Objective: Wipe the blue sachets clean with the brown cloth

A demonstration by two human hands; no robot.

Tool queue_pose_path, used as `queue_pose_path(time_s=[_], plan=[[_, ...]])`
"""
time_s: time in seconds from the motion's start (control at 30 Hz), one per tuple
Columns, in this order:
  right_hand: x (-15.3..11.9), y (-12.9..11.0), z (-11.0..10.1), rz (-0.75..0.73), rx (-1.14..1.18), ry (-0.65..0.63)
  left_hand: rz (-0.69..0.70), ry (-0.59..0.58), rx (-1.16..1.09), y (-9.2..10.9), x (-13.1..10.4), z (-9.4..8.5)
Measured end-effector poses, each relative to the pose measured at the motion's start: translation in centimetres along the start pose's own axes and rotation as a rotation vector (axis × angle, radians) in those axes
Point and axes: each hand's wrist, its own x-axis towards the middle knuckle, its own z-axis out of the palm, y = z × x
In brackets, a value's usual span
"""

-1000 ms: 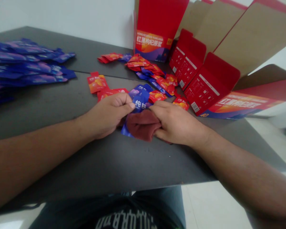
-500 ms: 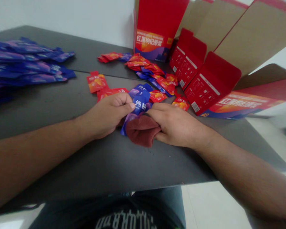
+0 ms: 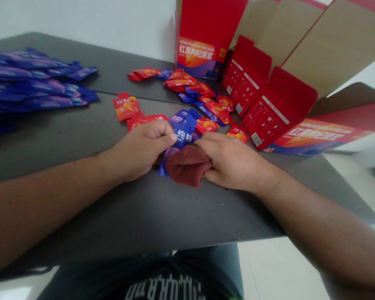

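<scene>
- Blue sachet sits upright at the middle of the worktop, pinched at its top by the left hand.
- Right hand presses a maroon cloth against the sachet's lower half.
- Red sachets lie scattered just behind.
- Open red boxes stand right; blue pile far left.

One head-worn view looks forward and down across the dark tabletop, close above both forearms. The left hand and right hand sit mid-frame, opened red boxes just beyond them.
</scene>
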Motion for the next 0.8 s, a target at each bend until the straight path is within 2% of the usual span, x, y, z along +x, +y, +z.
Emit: queue_pose_path(time_s=[0.1, 0.17, 0.23, 0.37, 0.43, 0.6, 0.67, 0.8], plan=[[0.1, 0.9, 0.1, 0.147, -0.051, 0.138, -0.016, 0.026, 0.03, 0.1, 0.0, 0.1], [0.2, 1.3, 0.3, 0.182, -0.056, 0.191, -0.011, 0.022, 0.039, 0.2, 0.0, 0.2], [0.2, 1.1, 0.3, 0.151, -0.046, 0.156, -0.008, 0.023, 0.047, 0.2, 0.0, 0.2], [0.0, -0.1, -0.1, -0.029, 0.003, -0.027, 0.004, 0.012, 0.043, 0.2, -0.1, 0.2], [0.0, 0.0, -0.1, -0.015, -0.007, -0.015, -0.01, 0.022, 0.043, 0.2, -0.1, 0.3], [0.2, 1.2, 0.2, 0.174, -0.053, 0.169, -0.031, 0.049, 0.039, 0.3, 0.0, 0.5], [0.2, 1.0, 0.3, 0.144, -0.042, 0.138, -0.032, 0.055, 0.049, 0.3, 0.0, 0.5], [0.0, -0.1, 0.0, -0.02, 0.003, -0.014, -0.013, 0.03, 0.047, 0.2, 0.0, 0.3]])
